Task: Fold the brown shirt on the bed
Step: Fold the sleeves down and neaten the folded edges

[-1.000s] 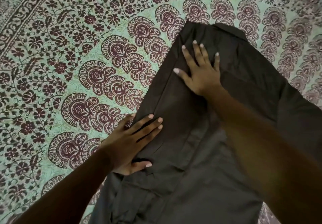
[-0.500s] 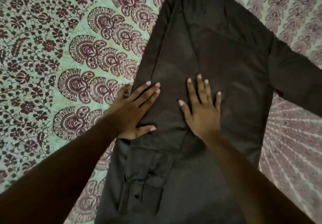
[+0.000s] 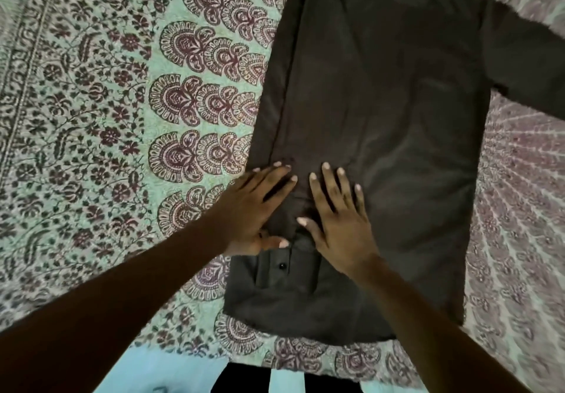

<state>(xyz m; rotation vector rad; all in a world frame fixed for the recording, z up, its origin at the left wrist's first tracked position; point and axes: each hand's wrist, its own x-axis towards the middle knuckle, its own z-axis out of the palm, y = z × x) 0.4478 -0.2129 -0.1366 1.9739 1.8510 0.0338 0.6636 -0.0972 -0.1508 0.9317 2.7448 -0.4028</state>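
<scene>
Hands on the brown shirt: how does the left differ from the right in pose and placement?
The left hand lies at the folded left edge of the shirt, its heel over the bedsheet; the right hand lies wholly on the cloth. The left hand's fingers angle toward the upper right, held close; the right hand's point up the shirt, spread wider. Both are flat, pressing the shirt.

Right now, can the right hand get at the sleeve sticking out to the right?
Probably yes: the right hand lies flat on the brown shirt, holding nothing, and the sleeve lies uncovered with nothing between them.
</scene>
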